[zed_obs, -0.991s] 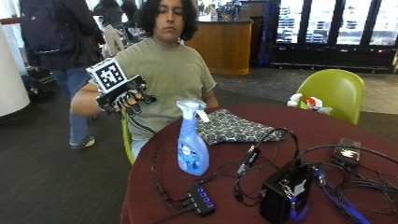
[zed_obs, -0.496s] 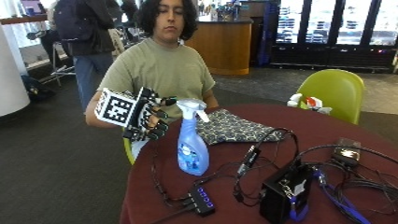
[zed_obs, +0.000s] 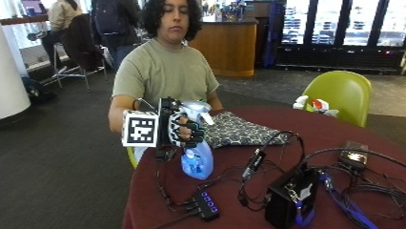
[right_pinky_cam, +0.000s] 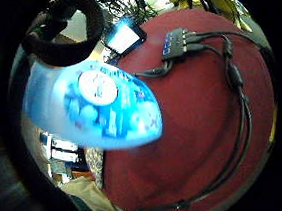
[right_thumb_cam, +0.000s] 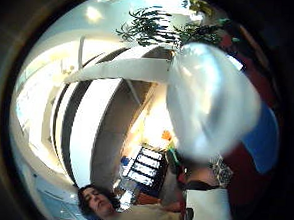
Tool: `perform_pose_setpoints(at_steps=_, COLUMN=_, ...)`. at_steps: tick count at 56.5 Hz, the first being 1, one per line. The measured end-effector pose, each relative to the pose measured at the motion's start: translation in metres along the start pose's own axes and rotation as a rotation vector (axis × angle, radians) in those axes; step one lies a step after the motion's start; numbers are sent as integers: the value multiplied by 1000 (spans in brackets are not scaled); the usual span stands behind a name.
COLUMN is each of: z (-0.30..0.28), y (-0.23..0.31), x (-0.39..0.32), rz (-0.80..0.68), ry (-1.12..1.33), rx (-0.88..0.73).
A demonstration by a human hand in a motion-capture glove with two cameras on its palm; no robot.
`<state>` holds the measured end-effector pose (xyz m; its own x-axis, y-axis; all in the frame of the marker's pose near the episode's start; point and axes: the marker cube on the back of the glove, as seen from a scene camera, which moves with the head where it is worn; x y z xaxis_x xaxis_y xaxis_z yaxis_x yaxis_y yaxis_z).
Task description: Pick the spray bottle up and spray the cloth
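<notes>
On the round dark-red table [zed_obs: 355, 138], near the edge closest to the seated person, the spray bottle [zed_obs: 197, 162] stands upright, long axis vertical, base on the tabletop. Patterned cloth [zed_obs: 238, 130] lies flat just behind it, toward the person. Nozzle of the white trigger head [zed_obs: 198, 110] points toward the cloth side, roughly across the table to the green chair.

Right hand [zed_obs: 181, 129]: gloved fingers curled round the bottle's neck, just under the trigger head; bottle not visibly lifted.

Handling, judged: thin plastic body, blue liquid filling the lower part, so moderate weight carried low; smooth walls likely slippery, body may flex if squeezed. The neck is the sensible hold, leaving a finger free for the trigger.

Little-finger palm view: blue label fills the frame, close to the palm.
</notes>
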<state>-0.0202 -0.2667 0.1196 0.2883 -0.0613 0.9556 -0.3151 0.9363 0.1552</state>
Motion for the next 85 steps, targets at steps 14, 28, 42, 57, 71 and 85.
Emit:
perform_pose_setpoints(at_steps=14, z=21, y=-34, x=9, rz=-34, ry=-9, rx=96)
perform_pose_setpoints(at_steps=28, z=48, y=-52, x=0, rz=172, ry=-21, rx=-71)
perform_pose_setpoints(at_steps=42, z=27, y=-23, x=-61, rz=51, ry=65, rx=-115)
perform_pose_setpoints(at_steps=57, z=28, y=45, x=-167, rz=-12, ry=406, rx=-537)
perform_pose_setpoints(at_steps=71, z=83, y=103, x=-162, rz=133, ry=826, rx=-975)
perform_pose_setpoints(at_steps=85, z=133, y=138, x=-106, rz=267, ry=1129, rx=-1152)
